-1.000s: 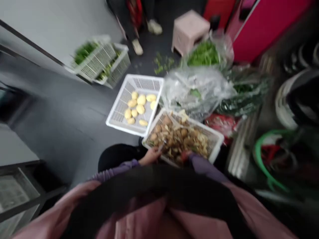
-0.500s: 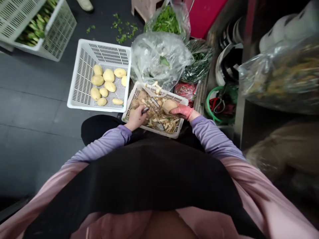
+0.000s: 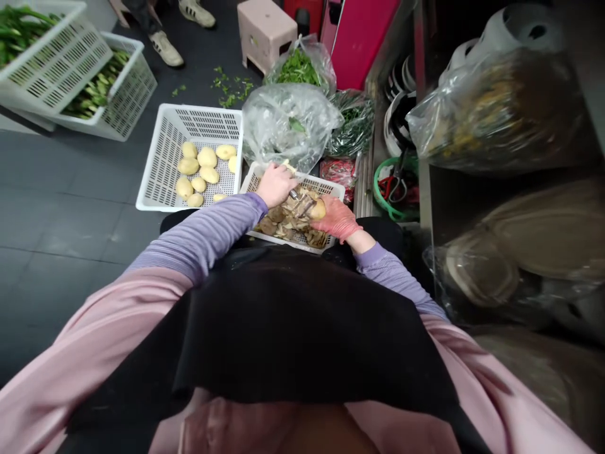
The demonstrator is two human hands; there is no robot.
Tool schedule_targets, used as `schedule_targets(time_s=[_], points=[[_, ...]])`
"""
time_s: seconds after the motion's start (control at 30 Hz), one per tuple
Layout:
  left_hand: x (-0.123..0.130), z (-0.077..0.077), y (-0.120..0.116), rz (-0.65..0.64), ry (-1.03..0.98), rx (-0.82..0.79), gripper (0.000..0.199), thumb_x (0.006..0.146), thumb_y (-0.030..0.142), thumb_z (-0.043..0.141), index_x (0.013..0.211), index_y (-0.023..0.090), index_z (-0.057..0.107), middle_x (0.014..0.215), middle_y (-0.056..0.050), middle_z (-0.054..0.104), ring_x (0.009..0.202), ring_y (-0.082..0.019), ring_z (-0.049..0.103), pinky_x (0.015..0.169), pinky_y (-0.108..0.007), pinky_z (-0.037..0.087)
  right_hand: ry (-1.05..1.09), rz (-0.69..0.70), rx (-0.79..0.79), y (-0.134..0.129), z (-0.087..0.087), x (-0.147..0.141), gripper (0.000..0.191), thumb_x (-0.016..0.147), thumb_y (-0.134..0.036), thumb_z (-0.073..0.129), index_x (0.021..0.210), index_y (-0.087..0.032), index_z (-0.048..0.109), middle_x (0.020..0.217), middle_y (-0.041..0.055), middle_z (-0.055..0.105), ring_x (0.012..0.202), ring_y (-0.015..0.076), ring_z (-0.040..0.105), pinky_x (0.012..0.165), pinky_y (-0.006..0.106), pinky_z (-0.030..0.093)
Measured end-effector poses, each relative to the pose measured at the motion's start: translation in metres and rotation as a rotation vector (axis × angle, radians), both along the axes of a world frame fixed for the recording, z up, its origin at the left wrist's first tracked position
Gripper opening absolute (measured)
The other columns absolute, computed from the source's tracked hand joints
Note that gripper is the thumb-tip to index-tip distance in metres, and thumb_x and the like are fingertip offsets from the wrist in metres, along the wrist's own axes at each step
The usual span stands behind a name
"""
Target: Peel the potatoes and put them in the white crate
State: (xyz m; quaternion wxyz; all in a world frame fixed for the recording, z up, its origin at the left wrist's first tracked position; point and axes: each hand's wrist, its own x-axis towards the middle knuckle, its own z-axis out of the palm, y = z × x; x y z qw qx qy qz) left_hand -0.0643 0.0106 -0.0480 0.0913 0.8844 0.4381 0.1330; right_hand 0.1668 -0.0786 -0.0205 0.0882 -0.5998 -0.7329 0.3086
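Observation:
My left hand (image 3: 276,185) is closed around the handle of a peeler (image 3: 294,195), whose metal end is beside the potato in my other hand. In a reddish glove, my right hand (image 3: 336,217) grips a potato (image 3: 318,209) with a pale yellow side showing. Both hands are over a small white basket (image 3: 336,190) strewn with brown potato peelings (image 3: 293,219). To its left stands a larger white basket (image 3: 161,165) with several peeled potatoes (image 3: 207,157) on its bottom.
Clear plastic bags (image 3: 289,116) of greens lie beyond the small basket. A green basket (image 3: 380,195) with red-handled scissors (image 3: 398,187) sits at right, beside a metal shelf (image 3: 426,208). Stacked vegetable crates (image 3: 125,104), a stool (image 3: 265,28) and another person's shoes (image 3: 166,49) are farther off.
My left hand has moved forward and right with the peeler, closer to the potato. The potato has turned and now shows yellow flesh. The whole view has shifted and tilted up slightly.

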Motion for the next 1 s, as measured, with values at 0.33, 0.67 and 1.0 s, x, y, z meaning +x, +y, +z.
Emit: schedule_targets(time_s=[0.33, 0.67, 1.0], points=[[0.031, -0.024, 0.025, -0.04, 0.078, 0.008, 0.025, 0.101, 0.02, 0.052, 0.087, 0.016, 0.073, 0.087, -0.012, 0.066, 0.104, -0.028, 0.057, 0.1, -0.045, 0.039, -0.313, -0.103, -0.061, -0.006, 0.002, 0.001, 0.068, 0.08, -0.043, 0.085, 0.138, -0.017, 0.06, 0.138, 0.0194, 0.062, 0.117, 0.0359, 0.07, 0.102, 0.048, 0.058], [0.026, -0.012, 0.053, 0.027, 0.079, -0.021, 0.027, 0.099, 0.021, 0.053, 0.08, 0.015, 0.072, 0.081, -0.013, 0.066, 0.102, -0.029, 0.061, 0.098, -0.045, 0.042, -0.088, -0.023, 0.137, 0.009, -0.004, 0.013, 0.08, 0.077, -0.033, 0.086, 0.148, -0.013, 0.055, 0.145, 0.0222, 0.059, 0.136, 0.0392, 0.059, 0.116, 0.052, 0.05], [0.021, 0.01, 0.023, 0.207, -0.055, -0.012, 0.023, 0.098, 0.021, 0.056, 0.083, 0.017, 0.074, 0.087, -0.012, 0.068, 0.104, -0.03, 0.061, 0.101, -0.046, 0.042, 0.799, -0.301, -0.242, 0.016, -0.023, 0.011, 0.074, 0.06, -0.051, 0.091, 0.124, -0.024, 0.064, 0.117, 0.0072, 0.074, 0.114, 0.0295, 0.071, 0.106, 0.044, 0.058]])
